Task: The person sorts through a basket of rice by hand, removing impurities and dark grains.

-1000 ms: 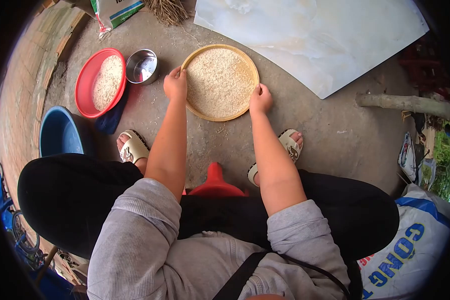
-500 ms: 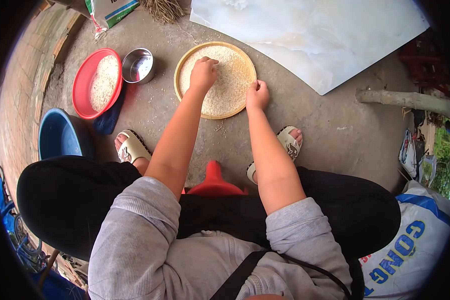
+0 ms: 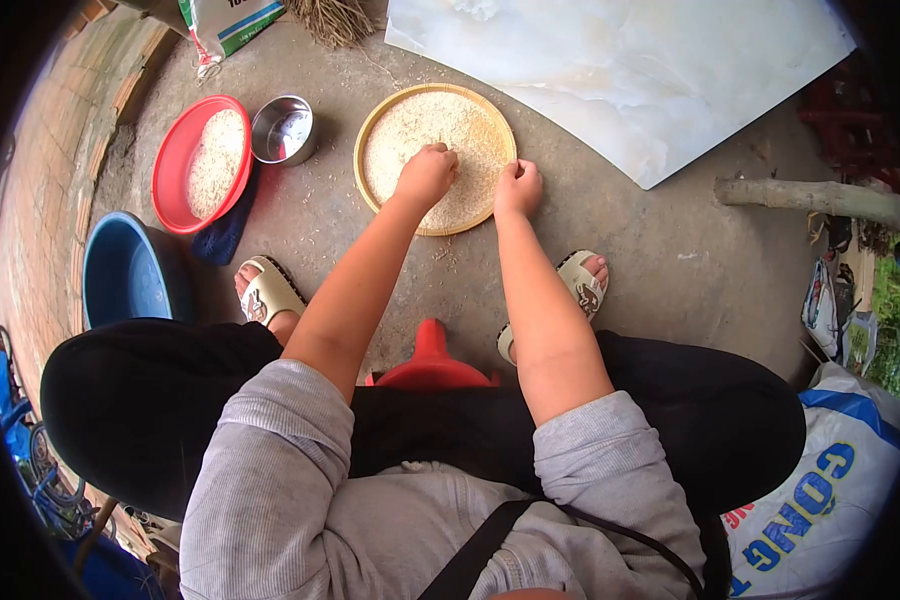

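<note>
A round woven bamboo tray [image 3: 366,190] lies on the concrete floor in front of me, spread with pale rice grains [image 3: 410,130]. My left hand [image 3: 428,177] is over the rice, its fingers drawn together in a pinch. Whatever is between those fingertips is too small to make out. At the tray's right rim, my right hand [image 3: 518,190] is closed, with thumb and fingers on the edge.
Left of the tray stand a steel bowl [image 3: 283,148], a red basin [image 3: 170,178] holding pale grain, and a blue tub [image 3: 120,275]. A marbled sheet [image 3: 610,80] lies at upper right, near a wooden log [image 3: 815,198]. A red stool [image 3: 430,365] is beneath me.
My left hand has moved right and slightly toward me over the rice, its fingers still together. My right hand stays at the tray's rim. The whole view has shifted slightly.
</note>
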The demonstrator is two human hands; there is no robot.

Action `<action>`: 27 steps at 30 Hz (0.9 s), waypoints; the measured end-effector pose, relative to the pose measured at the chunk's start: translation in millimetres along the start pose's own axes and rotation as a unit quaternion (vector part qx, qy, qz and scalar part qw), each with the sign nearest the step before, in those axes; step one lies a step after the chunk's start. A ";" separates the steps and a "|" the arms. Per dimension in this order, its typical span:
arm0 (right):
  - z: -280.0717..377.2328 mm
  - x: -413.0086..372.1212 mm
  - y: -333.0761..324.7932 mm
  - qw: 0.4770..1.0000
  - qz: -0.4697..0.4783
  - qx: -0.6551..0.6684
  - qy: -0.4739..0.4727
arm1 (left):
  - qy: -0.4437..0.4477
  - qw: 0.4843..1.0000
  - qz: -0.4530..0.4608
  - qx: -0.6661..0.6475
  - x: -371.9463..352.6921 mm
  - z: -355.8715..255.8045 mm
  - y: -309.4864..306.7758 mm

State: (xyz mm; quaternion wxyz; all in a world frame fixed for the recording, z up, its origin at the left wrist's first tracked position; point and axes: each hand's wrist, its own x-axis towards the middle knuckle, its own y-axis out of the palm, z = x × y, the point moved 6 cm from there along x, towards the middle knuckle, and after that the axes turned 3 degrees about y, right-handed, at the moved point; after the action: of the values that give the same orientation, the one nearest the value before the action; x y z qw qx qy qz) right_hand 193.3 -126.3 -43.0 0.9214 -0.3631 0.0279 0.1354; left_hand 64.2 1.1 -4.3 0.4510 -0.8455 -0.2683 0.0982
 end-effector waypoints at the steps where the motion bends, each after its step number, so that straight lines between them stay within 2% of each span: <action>1: 2.2 -2.2 -2.9 0.999 -0.033 -0.002 -0.013 | -0.007 1.000 0.023 -0.004 -0.6 1.3 2.9; 3: 6.0 -6.4 -7.5 0.997 -0.066 -0.002 -0.027 | -0.014 0.999 0.045 -0.006 -1.8 2.3 1.6; 5: 24.5 -13.8 -17.6 0.977 -0.148 -0.067 -0.139 | -0.079 0.987 0.058 -0.128 -2.6 9.5 -3.8; 6: 28.8 -13.8 -17.9 0.977 -0.149 -0.066 -0.140 | -0.078 0.987 0.056 -0.127 -1.0 8.7 -9.2; 7: 32.8 -11.6 -13.2 0.985 -0.102 0.022 -0.137 | -0.154 0.956 0.040 -0.247 -0.6 15.9 -12.7; 8: 37.7 -9.5 -7.8 0.984 -0.054 0.108 -0.132 | -0.227 0.904 0.024 -0.362 -1.2 21.9 -14.4; 9: 47.0 -9.7 -6.0 0.983 -0.055 0.110 -0.135 | -0.237 0.855 0.008 -0.461 1.4 23.7 -17.9; 10: 44.1 -7.2 11.6 0.967 0.065 0.248 -0.007 | -0.245 0.819 0.005 -0.518 3.5 25.5 -21.6; 11: 44.8 -11.4 30.5 0.901 0.183 0.373 0.123 | -0.253 0.780 0.003 -0.573 5.4 27.1 -25.2; 12: 48.7 -16.7 42.0 0.840 0.263 0.429 0.204 | -0.252 0.780 0.002 -0.572 7.9 25.7 -33.2; 13: 53.2 -17.8 41.3 0.840 0.263 0.430 0.202 | -0.245 0.776 0.020 -0.581 11.2 22.5 -39.6; 15: 63.9 -32.1 52.7 0.698 0.340 0.559 0.291 | -0.236 0.773 0.037 -0.588 16.5 16.4 -50.6; 17: 68.9 -35.7 50.7 0.681 0.353 0.575 0.284 | -0.217 0.791 0.042 -0.571 22.4 9.7 -59.6; 19: 68.8 -38.4 54.2 0.637 0.370 0.605 0.303 | -0.208 0.803 0.054 -0.556 25.2 5.4 -65.7; 27: 60.4 -41.7 49.9 0.623 0.356 0.616 0.323 | -0.164 0.851 0.160 -0.472 27.9 -17.6 -73.1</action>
State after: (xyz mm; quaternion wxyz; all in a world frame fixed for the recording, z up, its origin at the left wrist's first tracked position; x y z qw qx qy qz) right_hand 136.9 -60.0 -25.4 0.7409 0.3078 0.5282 0.2782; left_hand 68.0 36.6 67.5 -0.0752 -0.9596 -0.2133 0.1676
